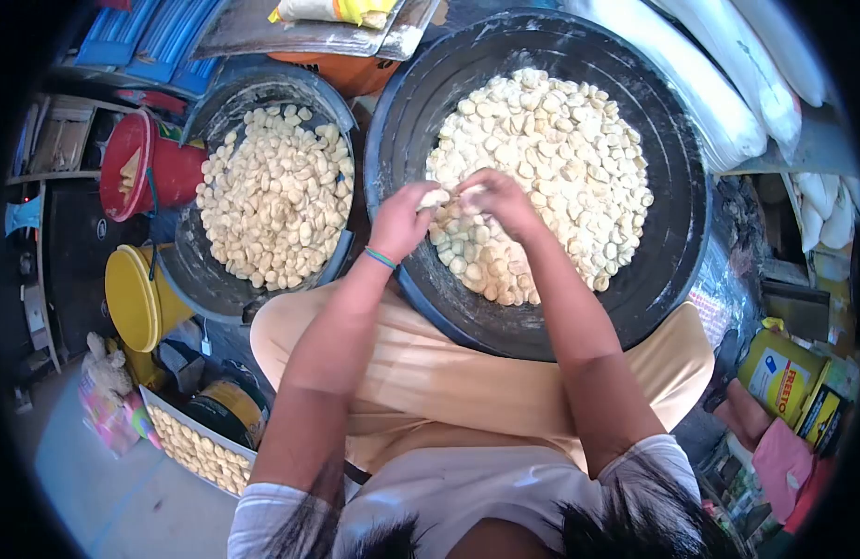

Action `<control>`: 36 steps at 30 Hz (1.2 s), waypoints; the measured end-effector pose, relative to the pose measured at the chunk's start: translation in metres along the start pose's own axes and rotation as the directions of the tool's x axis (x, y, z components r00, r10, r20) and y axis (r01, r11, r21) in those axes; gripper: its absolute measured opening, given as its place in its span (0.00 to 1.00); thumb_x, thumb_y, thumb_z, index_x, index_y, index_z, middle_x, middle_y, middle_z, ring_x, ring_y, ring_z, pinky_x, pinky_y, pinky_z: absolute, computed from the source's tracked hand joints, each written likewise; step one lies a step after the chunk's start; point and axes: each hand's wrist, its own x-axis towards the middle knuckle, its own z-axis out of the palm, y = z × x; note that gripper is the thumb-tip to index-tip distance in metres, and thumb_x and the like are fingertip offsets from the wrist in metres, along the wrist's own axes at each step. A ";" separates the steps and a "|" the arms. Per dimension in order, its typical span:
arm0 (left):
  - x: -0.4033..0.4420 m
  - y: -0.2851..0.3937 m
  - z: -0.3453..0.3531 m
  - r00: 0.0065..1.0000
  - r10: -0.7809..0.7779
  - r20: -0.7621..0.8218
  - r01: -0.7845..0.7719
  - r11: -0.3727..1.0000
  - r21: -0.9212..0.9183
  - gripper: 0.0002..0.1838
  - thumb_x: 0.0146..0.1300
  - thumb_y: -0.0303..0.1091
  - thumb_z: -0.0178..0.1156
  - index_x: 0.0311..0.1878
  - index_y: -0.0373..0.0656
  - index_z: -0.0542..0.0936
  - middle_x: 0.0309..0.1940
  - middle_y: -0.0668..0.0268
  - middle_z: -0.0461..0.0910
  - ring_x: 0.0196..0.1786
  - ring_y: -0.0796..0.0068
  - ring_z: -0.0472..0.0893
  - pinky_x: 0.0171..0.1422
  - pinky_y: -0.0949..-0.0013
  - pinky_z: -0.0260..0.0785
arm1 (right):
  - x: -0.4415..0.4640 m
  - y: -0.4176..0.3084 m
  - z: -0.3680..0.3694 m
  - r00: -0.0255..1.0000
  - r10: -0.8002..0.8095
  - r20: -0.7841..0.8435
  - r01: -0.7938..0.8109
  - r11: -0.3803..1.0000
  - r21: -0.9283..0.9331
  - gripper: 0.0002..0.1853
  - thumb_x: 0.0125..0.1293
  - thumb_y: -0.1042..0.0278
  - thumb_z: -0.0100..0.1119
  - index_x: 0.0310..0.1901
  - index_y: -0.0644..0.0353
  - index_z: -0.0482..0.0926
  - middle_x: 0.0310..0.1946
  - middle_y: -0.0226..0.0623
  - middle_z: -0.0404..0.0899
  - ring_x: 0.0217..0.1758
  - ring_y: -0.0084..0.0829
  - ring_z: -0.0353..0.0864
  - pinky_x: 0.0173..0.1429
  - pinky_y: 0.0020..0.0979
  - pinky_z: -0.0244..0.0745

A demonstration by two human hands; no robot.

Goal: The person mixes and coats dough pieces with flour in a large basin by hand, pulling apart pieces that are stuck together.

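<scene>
A wide black tub [677, 233] stands before my crossed legs, with a heap of pale, rounded, powder-dusted pieces [570, 168] in it; they look like lumps of dough. Over the near left side of this heap, my left hand [402, 220] is closed on one pale piece [435, 197]. Close beside it, my right hand [503, 199] is pinched, and something whitish shows at its fingertips, partly hidden by the fingers. A smaller dark tub [348, 247] to the left holds a heap of similar pieces [276, 196].
At left are a red bucket [169, 172] and a yellow bucket [136, 298]. A box [202, 456] of pale pieces sits lower left. White sacks [700, 74] lie at upper right. A yellow container [779, 373] stands at right, near another person's arm [745, 419].
</scene>
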 end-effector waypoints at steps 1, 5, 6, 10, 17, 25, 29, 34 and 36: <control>0.004 0.008 0.000 0.973 -0.224 0.056 0.231 0.930 -0.286 0.18 0.61 0.32 0.60 0.55 0.47 0.76 0.44 0.62 0.80 0.39 0.66 0.81 0.43 0.65 0.73 | -0.002 0.002 -0.011 0.981 0.066 -0.180 -0.020 0.969 0.248 0.10 0.62 0.70 0.63 0.44 0.63 0.78 0.40 0.38 0.82 0.44 0.29 0.82 0.54 0.29 0.76; 0.020 0.061 0.002 0.718 -0.542 0.438 0.583 0.122 -0.804 0.16 0.69 0.39 0.56 0.53 0.39 0.75 0.40 0.69 0.79 0.40 0.79 0.78 0.44 0.72 0.71 | -0.026 -0.003 -0.016 0.939 -0.329 -0.105 0.261 0.874 -0.409 0.22 0.61 0.57 0.65 0.55 0.56 0.77 0.57 0.43 0.75 0.59 0.38 0.75 0.61 0.34 0.71; 0.021 0.068 0.005 0.709 -0.540 0.454 0.566 0.051 -0.823 0.17 0.69 0.40 0.57 0.53 0.38 0.75 0.40 0.69 0.79 0.38 0.80 0.77 0.42 0.74 0.71 | -0.036 -0.014 -0.004 0.894 -0.448 -0.005 0.389 0.781 -0.488 0.23 0.59 0.59 0.67 0.57 0.50 0.77 0.61 0.41 0.71 0.63 0.38 0.70 0.64 0.36 0.69; 0.023 0.056 0.012 0.702 -0.427 0.571 0.643 0.033 -0.765 0.17 0.70 0.41 0.55 0.53 0.39 0.76 0.39 0.69 0.78 0.33 0.82 0.73 0.41 0.76 0.69 | -0.043 -0.023 0.018 0.907 -0.419 -0.042 0.353 0.810 -0.468 0.21 0.59 0.67 0.67 0.55 0.56 0.78 0.50 0.41 0.78 0.50 0.35 0.78 0.56 0.33 0.75; 0.031 0.047 0.015 0.746 -0.503 0.436 0.558 0.117 -0.821 0.14 0.72 0.35 0.52 0.54 0.38 0.76 0.37 0.69 0.78 0.30 0.83 0.70 0.37 0.76 0.67 | -0.016 0.010 -0.008 0.897 -0.237 -0.374 0.346 0.903 0.257 0.12 0.67 0.77 0.56 0.52 0.66 0.76 0.45 0.40 0.79 0.40 0.26 0.82 0.43 0.25 0.79; 0.035 -0.010 -0.004 0.764 -0.535 0.361 0.632 0.509 -0.584 0.09 0.65 0.32 0.55 0.41 0.39 0.81 0.52 0.60 0.76 0.57 0.71 0.73 0.60 0.66 0.66 | 0.016 0.028 -0.046 0.988 -0.086 -0.128 0.082 0.996 -0.031 0.18 0.59 0.73 0.56 0.53 0.60 0.79 0.52 0.40 0.79 0.56 0.31 0.76 0.62 0.31 0.67; 0.034 -0.034 0.005 0.836 -0.469 0.284 0.548 0.734 -0.401 0.09 0.63 0.33 0.59 0.41 0.39 0.82 0.62 0.57 0.68 0.66 0.69 0.67 0.68 0.66 0.58 | 0.078 0.066 -0.040 0.966 0.041 -0.256 -0.167 0.854 -0.493 0.28 0.61 0.52 0.58 0.62 0.54 0.72 0.65 0.47 0.66 0.71 0.41 0.59 0.70 0.46 0.57; 0.039 -0.033 0.007 0.820 -0.511 0.258 0.571 0.696 -0.436 0.11 0.62 0.33 0.61 0.45 0.38 0.81 0.62 0.56 0.67 0.67 0.68 0.65 0.70 0.67 0.55 | 0.064 0.096 0.039 0.998 0.044 -0.053 -0.063 0.268 -0.961 0.33 0.65 0.35 0.45 0.67 0.44 0.67 0.74 0.46 0.48 0.76 0.52 0.45 0.70 0.66 0.41; 0.038 -0.038 0.013 0.813 -0.509 0.282 0.582 0.701 -0.412 0.12 0.62 0.34 0.61 0.46 0.38 0.81 0.62 0.55 0.67 0.67 0.66 0.65 0.70 0.67 0.55 | 0.021 0.120 0.055 0.985 -0.137 0.106 0.141 0.279 -0.950 0.30 0.64 0.37 0.48 0.62 0.43 0.72 0.68 0.44 0.59 0.72 0.50 0.53 0.69 0.62 0.46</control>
